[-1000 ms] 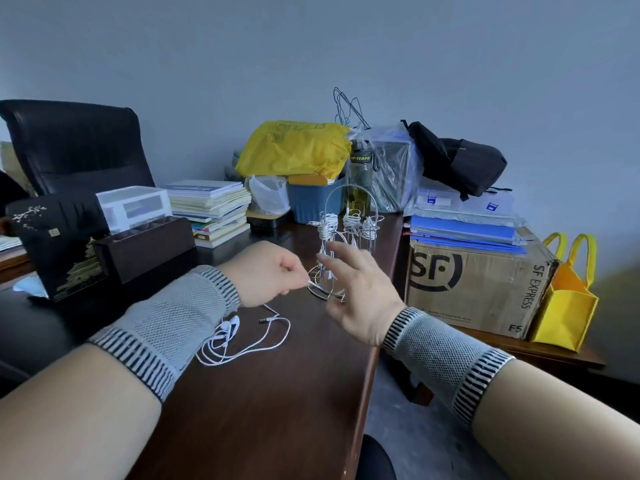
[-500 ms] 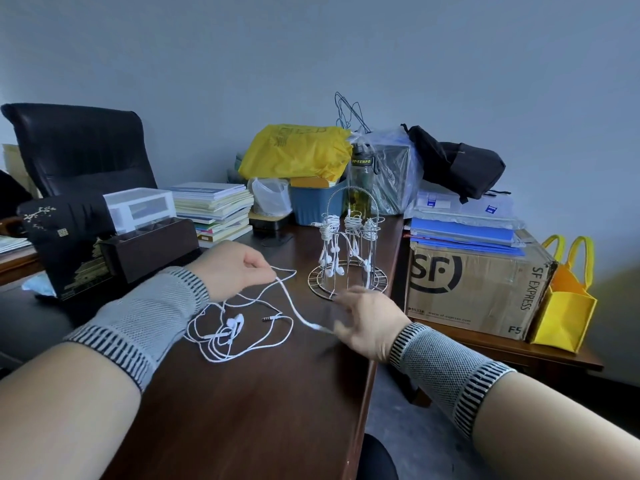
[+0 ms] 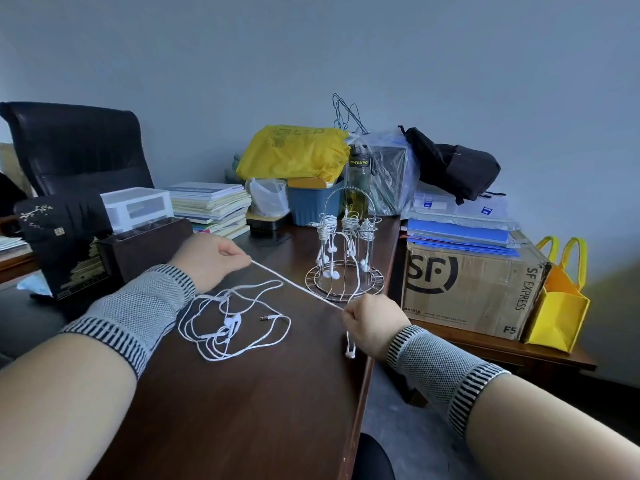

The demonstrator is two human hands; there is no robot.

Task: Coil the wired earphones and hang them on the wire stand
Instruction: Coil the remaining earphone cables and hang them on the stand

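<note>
White wired earphones (image 3: 235, 323) lie in a loose tangle on the dark wooden desk (image 3: 242, 410). One stretch of their cord runs taut between my hands. My left hand (image 3: 211, 259) pinches the cord at its far end. My right hand (image 3: 374, 323) grips the near end, with an earbud (image 3: 350, 351) dangling below my fist. The audio plug (image 3: 265, 318) rests on the desk beside the tangle. The wire stand (image 3: 344, 258), with three coiled earphone sets hung on it, stands just beyond my right hand.
A brown SF Express box (image 3: 474, 289) topped with blue folders sits right of the desk, with a yellow bag (image 3: 557, 306) beside it. Stacked books (image 3: 211, 209), a blue bin (image 3: 311, 206), a bottle (image 3: 358, 188) and a black organiser (image 3: 145, 244) crowd the back. The desk's right edge runs under my right hand.
My right hand drew back toward me and to the right, pulling the cord taut. My left hand slid left with the other end. More cord has spread over the desk.
</note>
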